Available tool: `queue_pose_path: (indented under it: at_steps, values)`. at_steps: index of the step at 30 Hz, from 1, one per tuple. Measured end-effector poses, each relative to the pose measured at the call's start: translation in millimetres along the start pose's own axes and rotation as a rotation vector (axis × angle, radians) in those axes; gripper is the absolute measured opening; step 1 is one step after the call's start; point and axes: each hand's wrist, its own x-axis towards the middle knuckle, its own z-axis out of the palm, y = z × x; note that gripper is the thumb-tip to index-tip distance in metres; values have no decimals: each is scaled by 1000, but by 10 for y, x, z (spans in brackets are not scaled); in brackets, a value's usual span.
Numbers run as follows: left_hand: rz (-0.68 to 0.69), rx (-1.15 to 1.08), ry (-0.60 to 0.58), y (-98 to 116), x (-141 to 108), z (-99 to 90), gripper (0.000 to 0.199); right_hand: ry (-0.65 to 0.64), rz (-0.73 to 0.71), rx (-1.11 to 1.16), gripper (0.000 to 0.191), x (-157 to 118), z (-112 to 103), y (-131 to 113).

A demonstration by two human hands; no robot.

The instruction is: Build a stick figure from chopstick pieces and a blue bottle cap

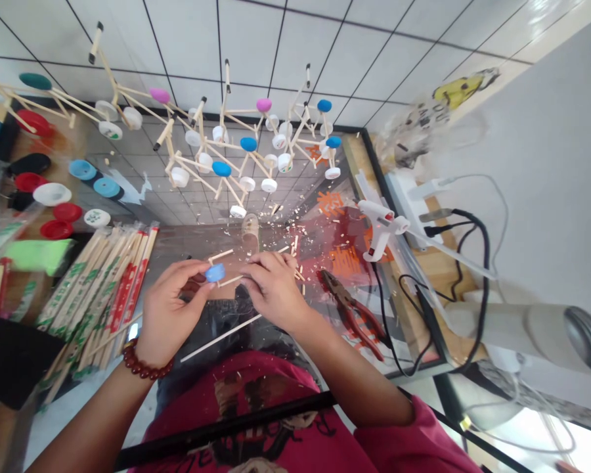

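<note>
Your left hand fingers are pinching a blue cap over the worktop. Your right hand fingers are gripping the thin sticks joined to it. Finished stick toys are standing behind; this one is only starting.

1. Setting: a hobby craft workspace, set on a glass-topped counter over a tiled floor.
2. Tools: a hot-glue gun with its cable, and red-handled pliers.
3. Materials: bundles of wrapped chopsticks, loose bottle caps, and wood chips scattered about.
4. Products: finished stick-and-cap models standing in a row at the far edge.
</note>
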Motion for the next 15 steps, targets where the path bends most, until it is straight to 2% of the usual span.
queue_pose_path:
  at_steps: [15]
  values:
    - [14, 16, 11, 3, 15, 15, 18, -35, -12, -67, 20, 8, 20, -1]
